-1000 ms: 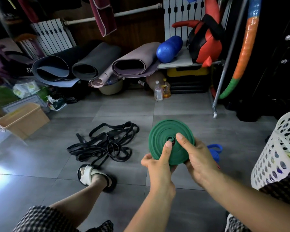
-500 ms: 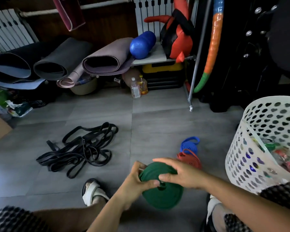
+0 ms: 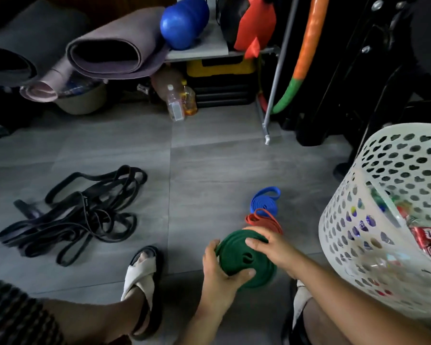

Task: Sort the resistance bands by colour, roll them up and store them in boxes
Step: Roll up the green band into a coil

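The left hand [image 3: 217, 272] curls round the near edge of the rolled green band [image 3: 234, 255] and the right hand [image 3: 274, 247] grips its far rim, so rolling looks done; next it must go, kept tight, to a box, none in view. Just beyond the right fingers lie the red band [image 3: 259, 220] and blue band [image 3: 264, 201], a white basket [image 3: 358, 220] crowds their right, and left of them bare floor [image 3: 209, 170] runs to the tangled black bands [image 3: 80, 215]

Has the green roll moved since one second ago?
Yes: the green roll dropped from level with the blue band to below it, nearer the camera.
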Action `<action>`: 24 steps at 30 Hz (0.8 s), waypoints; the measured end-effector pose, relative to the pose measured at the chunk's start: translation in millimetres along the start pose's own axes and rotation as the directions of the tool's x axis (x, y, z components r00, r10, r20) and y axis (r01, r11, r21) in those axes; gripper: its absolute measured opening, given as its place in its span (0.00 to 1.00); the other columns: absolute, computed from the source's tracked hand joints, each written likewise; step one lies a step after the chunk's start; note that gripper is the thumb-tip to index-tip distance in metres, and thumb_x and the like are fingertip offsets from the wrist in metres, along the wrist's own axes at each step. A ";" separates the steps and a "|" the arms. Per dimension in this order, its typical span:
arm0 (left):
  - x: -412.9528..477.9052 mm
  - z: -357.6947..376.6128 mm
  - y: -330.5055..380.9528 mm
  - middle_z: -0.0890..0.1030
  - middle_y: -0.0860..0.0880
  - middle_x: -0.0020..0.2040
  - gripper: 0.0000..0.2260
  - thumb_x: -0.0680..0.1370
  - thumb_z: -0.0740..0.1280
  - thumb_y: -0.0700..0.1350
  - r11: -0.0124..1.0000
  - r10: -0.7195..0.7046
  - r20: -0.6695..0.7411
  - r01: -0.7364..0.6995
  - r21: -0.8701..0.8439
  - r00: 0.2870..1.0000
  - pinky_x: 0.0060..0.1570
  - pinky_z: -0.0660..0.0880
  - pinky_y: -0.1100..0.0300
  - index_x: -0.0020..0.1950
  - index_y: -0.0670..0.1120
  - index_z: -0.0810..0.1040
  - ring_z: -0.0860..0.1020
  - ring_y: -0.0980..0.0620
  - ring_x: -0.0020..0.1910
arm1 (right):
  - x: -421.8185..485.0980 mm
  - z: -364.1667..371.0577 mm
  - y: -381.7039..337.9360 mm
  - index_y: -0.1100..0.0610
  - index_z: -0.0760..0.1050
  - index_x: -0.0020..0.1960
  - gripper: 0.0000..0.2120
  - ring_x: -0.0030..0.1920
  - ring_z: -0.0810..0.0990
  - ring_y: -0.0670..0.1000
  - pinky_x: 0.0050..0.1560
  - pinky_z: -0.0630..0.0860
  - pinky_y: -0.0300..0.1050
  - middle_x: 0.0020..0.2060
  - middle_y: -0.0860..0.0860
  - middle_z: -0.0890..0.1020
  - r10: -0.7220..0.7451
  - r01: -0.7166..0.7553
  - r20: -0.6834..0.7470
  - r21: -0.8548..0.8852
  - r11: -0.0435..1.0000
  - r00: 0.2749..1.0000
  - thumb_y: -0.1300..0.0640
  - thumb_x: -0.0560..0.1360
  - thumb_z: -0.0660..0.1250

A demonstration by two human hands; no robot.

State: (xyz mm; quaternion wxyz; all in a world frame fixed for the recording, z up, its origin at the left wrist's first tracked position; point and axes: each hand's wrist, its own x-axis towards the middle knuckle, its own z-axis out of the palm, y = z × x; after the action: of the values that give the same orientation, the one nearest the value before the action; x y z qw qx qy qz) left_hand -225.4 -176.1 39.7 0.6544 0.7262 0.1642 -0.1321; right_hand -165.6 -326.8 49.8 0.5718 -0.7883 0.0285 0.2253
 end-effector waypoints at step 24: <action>183.1 51.3 -144.1 0.63 0.52 0.73 0.50 0.61 0.79 0.46 0.601 -0.326 0.443 -0.179 0.779 0.835 0.66 0.67 0.53 0.75 0.52 0.52 0.67 0.48 0.68 | 89.7 50.9 216.8 0.56 0.67 0.57 0.08 0.51 0.75 0.58 0.46 0.75 0.47 0.52 0.59 0.75 0.708 -0.400 -0.376 0.626 0.669 0.598 0.58 0.78 0.60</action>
State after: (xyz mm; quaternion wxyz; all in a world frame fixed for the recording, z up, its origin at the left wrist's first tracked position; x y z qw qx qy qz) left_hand -116.7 -202.2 -171.1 0.2730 0.8625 -0.0740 -0.4196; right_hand -167.2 -335.9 -190.1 0.6048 -0.5965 0.5126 0.1252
